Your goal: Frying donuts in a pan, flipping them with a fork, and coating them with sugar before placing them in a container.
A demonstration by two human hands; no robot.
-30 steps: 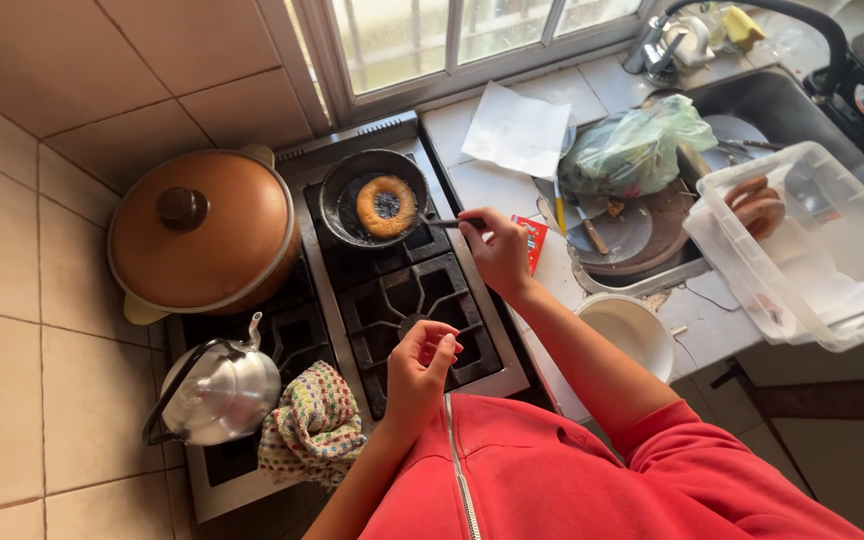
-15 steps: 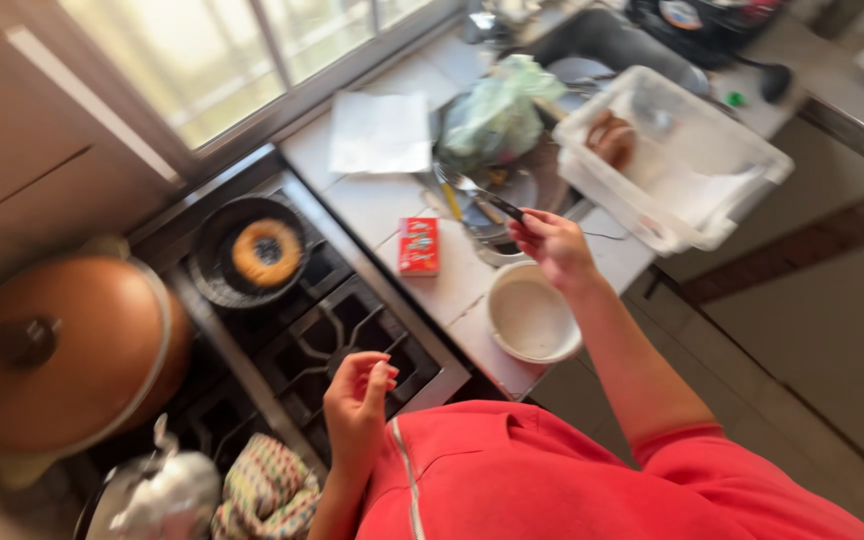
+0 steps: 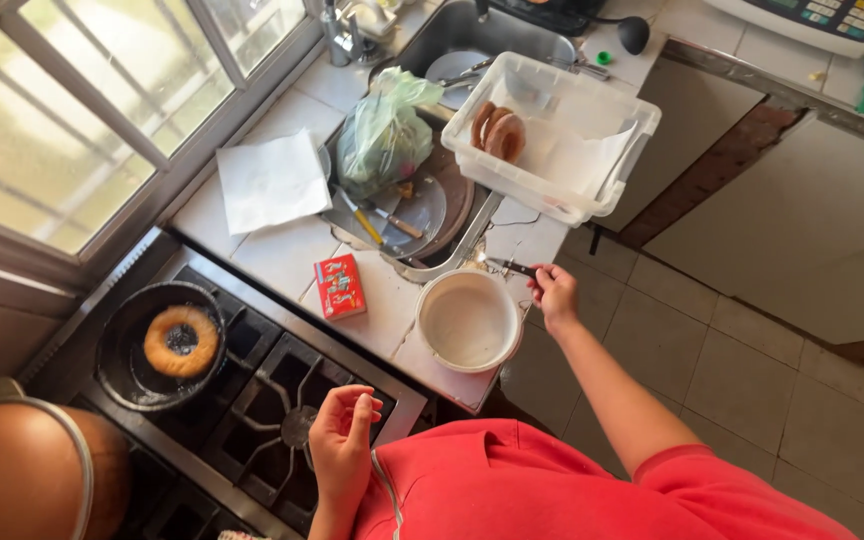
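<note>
Her right hand (image 3: 555, 296) gripped a dark-handled utensil (image 3: 507, 266) at the white bowl's (image 3: 468, 322) one o'clock; unwatched, the doughnut (image 3: 181, 340) might have burned. Left hand (image 3: 344, 440) hung half-curled, empty.

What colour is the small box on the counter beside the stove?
Red, with small pictures on top; the matchbox-like box shows in the head view.

**One head-worn camera, looking steeply down**

A single view looks down from the person's head, over the red shirt (image 3: 552, 490) at the bottom edge. It faces the stove (image 3: 252, 400) at lower left, the tiled counter (image 3: 282, 250) across the middle and the sink (image 3: 492, 30) at the top. The window (image 3: 102, 110) fills the upper left, the floor (image 3: 752, 350) the right. Everything lies within arm's reach.
</note>
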